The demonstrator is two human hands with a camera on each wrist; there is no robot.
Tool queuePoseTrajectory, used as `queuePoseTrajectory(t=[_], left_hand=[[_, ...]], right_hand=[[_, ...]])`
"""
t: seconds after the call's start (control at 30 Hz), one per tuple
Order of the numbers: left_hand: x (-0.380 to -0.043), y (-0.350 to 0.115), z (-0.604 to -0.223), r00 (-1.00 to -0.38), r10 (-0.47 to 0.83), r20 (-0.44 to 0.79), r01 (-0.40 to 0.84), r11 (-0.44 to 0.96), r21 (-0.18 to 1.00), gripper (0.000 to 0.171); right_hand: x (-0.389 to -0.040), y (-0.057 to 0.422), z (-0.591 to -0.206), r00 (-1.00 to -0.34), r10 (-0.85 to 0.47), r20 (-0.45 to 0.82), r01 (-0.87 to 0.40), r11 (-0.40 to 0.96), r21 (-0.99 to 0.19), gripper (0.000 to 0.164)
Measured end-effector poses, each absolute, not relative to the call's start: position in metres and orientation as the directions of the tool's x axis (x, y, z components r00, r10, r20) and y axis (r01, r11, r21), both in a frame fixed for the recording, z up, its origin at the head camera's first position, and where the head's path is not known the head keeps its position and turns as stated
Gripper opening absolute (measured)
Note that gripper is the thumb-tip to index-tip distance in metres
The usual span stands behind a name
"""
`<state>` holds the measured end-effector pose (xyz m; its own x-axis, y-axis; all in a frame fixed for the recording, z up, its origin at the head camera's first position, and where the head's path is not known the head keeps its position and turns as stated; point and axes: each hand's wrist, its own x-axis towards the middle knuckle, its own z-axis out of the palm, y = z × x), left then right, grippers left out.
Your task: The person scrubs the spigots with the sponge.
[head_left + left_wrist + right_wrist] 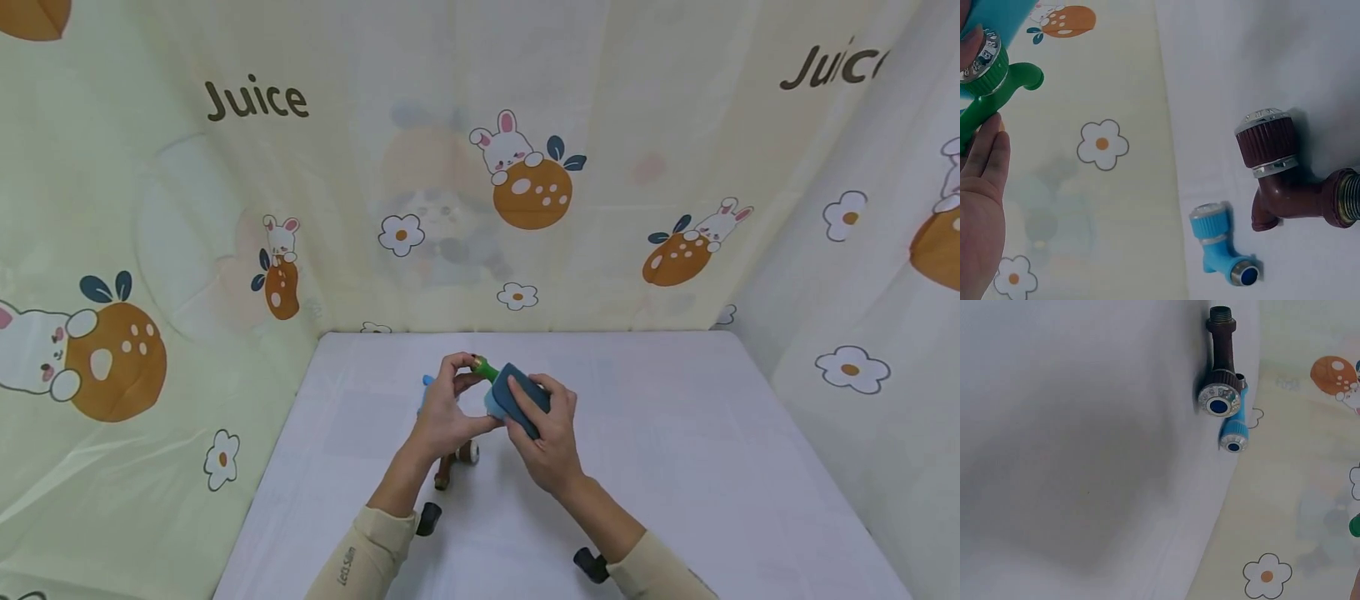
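Observation:
My left hand holds a green plastic tap at its brassy end, fingertips along its far side. In the left wrist view, the green tap shows its curved spout and ribbed knob with a silvery top. My right hand grips a two-tone block like a sponge, dark blue above and light blue below. The block lies against the tap's knob end, which it hides in the head view. Both hands are raised over the white table, with the left thumb tip close to the block's lower edge.
A maroon tap with a threaded end lies on the white table. Beside it is a smaller light-blue tap, partly behind the left hand in the head view. A printed curtain hangs around the table's back and sides.

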<state>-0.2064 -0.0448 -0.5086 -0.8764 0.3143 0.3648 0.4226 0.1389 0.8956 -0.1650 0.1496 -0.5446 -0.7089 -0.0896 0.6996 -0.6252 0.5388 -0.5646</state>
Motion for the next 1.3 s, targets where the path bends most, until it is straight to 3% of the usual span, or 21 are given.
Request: queuePoseTrajectory(t=[0.7,0.83,1.1,1.3], left_hand=[[-0.201,-0.034,-0.507,-0.879,0.323,0.352,0.444,0.281,0.851,0.086],[-0.201,-0.033,-0.507,-0.873,0.320,0.368,0.460,0.288,0.840,0.087],[-0.197,-0.031,-0.507,-0.831,0.384,0.403,0.533,0.340,0.775,0.088],[-0.195,-0.032,-0.508,-0.827,0.391,0.404,0.537,0.335,0.774,0.088]], right_hand=[[-0.168,0.133,-0.531,-0.848,0.024,0.529,-0.452,0.488,-0.747,0.056],[-0.168,0.132,-0.527,-0.885,0.051,0.463,-0.395,0.443,-0.805,0.055],[-0.179,0.135,-0.523,-0.974,0.133,0.186,-0.137,0.313,-0.940,0.055],[-0.184,0.142,-0.523,-0.984,0.104,0.143,-0.103,0.319,-0.942,0.054]])
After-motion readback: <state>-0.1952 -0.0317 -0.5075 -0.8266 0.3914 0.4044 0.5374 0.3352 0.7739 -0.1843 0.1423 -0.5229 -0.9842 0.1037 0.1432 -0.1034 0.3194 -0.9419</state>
